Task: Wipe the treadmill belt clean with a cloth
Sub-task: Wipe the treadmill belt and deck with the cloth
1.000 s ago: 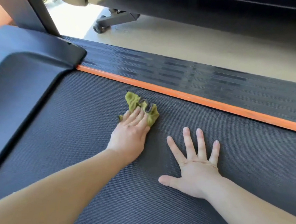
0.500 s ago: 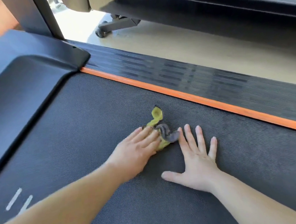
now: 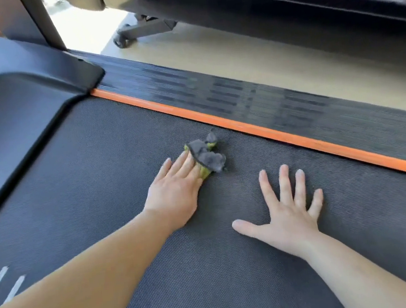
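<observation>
Belt: the treadmill belt [image 3: 210, 278] is dark and woven and lies under both forearms; two pale marks [image 3: 5, 285] sit at 8 o'clock in the view.
Right hand: the right hand [image 3: 288, 210] lies flat on the belt with its fingers spread wide and nothing in them, probably as a brace.
Left hand: the left hand [image 3: 176, 194] is at 10 o'clock from the right; its fingers are straight and pressed together, with the tips on the rag's near edge.
Cloth: the green-and-grey rag [image 3: 208, 157] is bunched on the belt at 1 o'clock from the left hand, mostly beyond the fingertips.
Edge: the orange strip [image 3: 244, 127] runs at 12 o'clock past the rag, apart from it, with the ribbed side rail [image 3: 266, 102] behind.
Cover: the motor cover [image 3: 17, 110] is at 10 o'clock.
Risk: only the fingertips pin the rag, so a push could slide off it or roll it tighter, and bare skin would rub the belt. A wad this small likely leaves unwiped streaks.
</observation>
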